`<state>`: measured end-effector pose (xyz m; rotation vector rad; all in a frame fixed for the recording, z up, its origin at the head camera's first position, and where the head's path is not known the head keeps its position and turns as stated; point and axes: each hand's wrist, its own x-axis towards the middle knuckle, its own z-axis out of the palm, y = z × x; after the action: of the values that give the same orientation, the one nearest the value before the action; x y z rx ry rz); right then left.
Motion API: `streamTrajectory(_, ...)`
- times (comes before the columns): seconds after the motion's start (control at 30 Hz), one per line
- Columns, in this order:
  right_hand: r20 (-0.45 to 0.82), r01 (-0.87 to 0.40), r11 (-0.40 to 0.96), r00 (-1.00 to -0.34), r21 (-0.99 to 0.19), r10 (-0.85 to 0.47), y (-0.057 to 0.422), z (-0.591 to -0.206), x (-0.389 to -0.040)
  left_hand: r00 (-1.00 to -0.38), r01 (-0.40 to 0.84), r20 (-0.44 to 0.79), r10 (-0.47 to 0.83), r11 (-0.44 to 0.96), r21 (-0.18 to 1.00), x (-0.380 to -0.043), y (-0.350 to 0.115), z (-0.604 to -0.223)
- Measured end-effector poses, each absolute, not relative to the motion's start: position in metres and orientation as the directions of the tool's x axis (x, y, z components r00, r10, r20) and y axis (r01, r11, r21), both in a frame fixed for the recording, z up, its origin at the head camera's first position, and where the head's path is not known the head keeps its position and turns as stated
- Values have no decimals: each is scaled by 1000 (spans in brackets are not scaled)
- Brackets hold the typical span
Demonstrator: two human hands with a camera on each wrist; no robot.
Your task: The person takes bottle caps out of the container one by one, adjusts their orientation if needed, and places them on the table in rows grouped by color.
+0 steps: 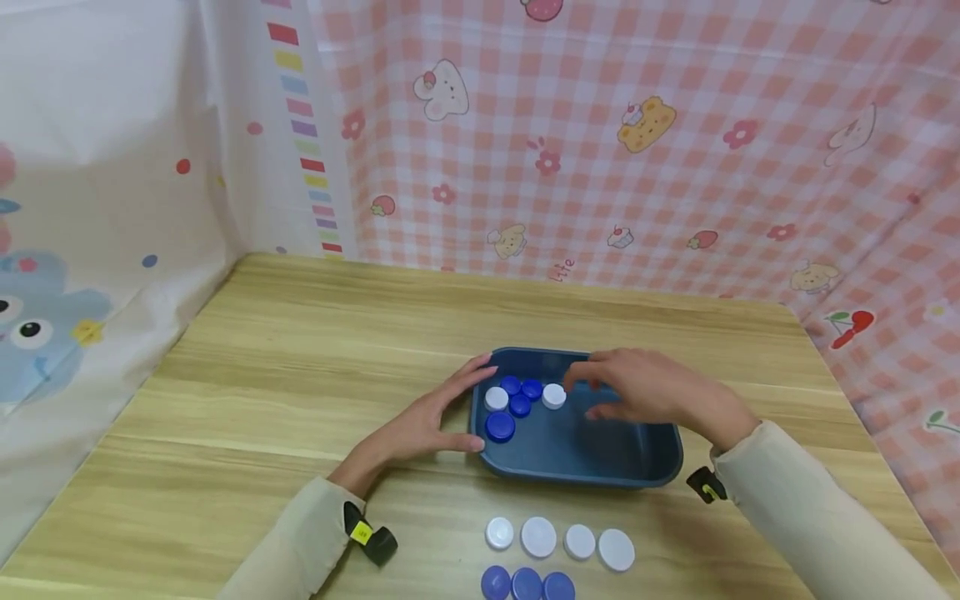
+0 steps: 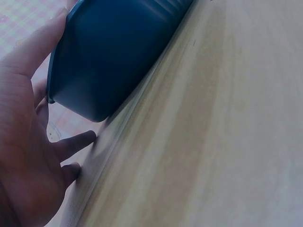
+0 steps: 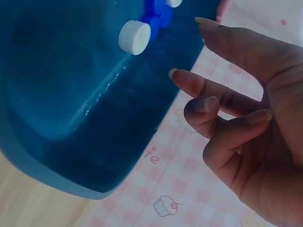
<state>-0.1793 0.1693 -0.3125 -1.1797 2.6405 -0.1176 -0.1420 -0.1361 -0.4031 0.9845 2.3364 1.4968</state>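
A dark blue tray (image 1: pixel 577 454) stands on the wooden table. Inside its left part lie several bottle caps: small blue caps, a larger blue cap (image 1: pixel 500 426), a white cap (image 1: pixel 497 398) and another white cap (image 1: pixel 554 396). My left hand (image 1: pixel 420 423) spreads along the tray's left end, thumb and fingertips touching the rim. Over the tray's right half hovers my right hand (image 1: pixel 645 387), thumb and index finger apart and nothing between them. Its index fingertip is close to the nearer white cap (image 3: pixel 135 38); the other fingers bend loosely in the right wrist view.
In front of the tray, a row of white caps (image 1: pixel 538 537) lies on the table (image 1: pixel 300 367). Nearer still is a row of blue caps (image 1: pixel 527 585), partly cut off by the frame. A pink checked cloth (image 1: pixel 570 167) hangs behind the table.
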Motion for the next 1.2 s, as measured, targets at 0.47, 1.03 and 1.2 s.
streamTrajectory(0.47,-241,-759,644,-611,-92,-754,155,-316,-203,-757,461,194,624,300,835,-159,-139,-440)
streamTrajectory(1.03,-335,-749,657,-600,-86,-727,134,-339,-211,-751,465,199,630,291,836,-160,-139,-440)
streamTrajectory(1.2,-364,-733,677,-613,-68,-701,132,-345,-213,-755,454,186,628,298,840,-159,-139,-438)
